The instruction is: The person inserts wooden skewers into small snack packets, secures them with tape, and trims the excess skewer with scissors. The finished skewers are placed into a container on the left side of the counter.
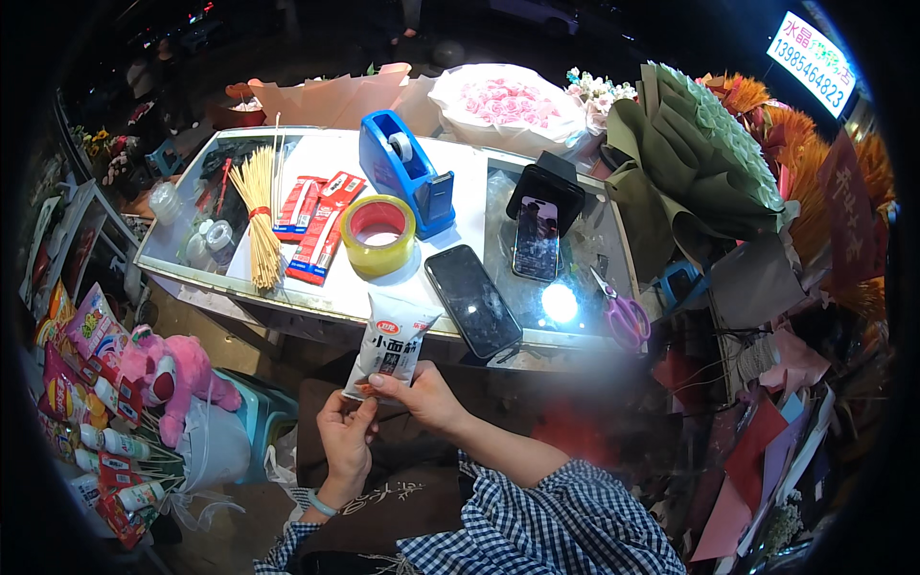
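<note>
A white snack packet (391, 331) stands upright just off the table's near edge, pinched at its lower end between my two hands. My right hand (428, 398) grips its lower right side, thumb across the front. The fingers of my left hand (346, 436) are closed at the bottom corner, where the thumbs nearly meet. Behind the packet lie a black phone (473, 299), a roll of yellowish clear tape (379, 265) and red-and-white snack packets (317, 251). A bundle of thin wooden sticks (256, 222), tied with a red band, lies to their left.
A blue tape dispenser (407, 172) stands at the table's back. At the right are a lit phone (537, 240) against a black stand and purple scissors (626, 321). Bouquets (508, 101) line the far side. A pink plush toy (172, 379) sits at left beside snack bouquets.
</note>
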`<state>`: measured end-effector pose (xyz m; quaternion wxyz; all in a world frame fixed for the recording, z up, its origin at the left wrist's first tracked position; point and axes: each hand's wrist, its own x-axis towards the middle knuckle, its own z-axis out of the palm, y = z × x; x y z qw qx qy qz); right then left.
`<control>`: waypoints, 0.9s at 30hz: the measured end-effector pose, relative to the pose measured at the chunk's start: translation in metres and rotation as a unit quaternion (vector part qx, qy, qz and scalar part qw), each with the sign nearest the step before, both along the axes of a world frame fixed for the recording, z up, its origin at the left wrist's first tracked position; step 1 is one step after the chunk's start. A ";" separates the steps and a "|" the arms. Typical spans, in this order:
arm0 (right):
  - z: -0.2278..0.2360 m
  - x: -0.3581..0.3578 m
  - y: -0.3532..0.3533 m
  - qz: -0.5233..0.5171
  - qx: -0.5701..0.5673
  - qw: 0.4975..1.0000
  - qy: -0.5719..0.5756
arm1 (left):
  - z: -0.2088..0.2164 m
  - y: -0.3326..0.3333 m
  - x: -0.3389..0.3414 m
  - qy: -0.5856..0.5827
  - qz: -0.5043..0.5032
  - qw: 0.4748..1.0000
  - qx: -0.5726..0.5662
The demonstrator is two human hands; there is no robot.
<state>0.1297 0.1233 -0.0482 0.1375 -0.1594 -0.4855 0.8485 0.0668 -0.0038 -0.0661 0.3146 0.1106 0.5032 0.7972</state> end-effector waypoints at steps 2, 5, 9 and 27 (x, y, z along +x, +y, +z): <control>0.001 0.001 0.000 -0.001 -0.006 1.000 -0.007 | 0.000 0.000 0.000 0.000 -0.012 1.000 0.000; 0.002 0.002 0.000 -0.004 -0.007 0.999 -0.031 | -0.001 -0.001 0.000 0.016 -0.022 1.000 0.000; 0.000 0.004 0.001 -0.018 -0.038 0.999 -0.004 | -0.002 -0.002 0.001 0.047 -0.026 0.998 0.015; 0.017 0.003 0.017 -0.196 -0.009 0.979 0.051 | -0.004 -0.005 0.001 0.111 -0.052 0.991 -0.049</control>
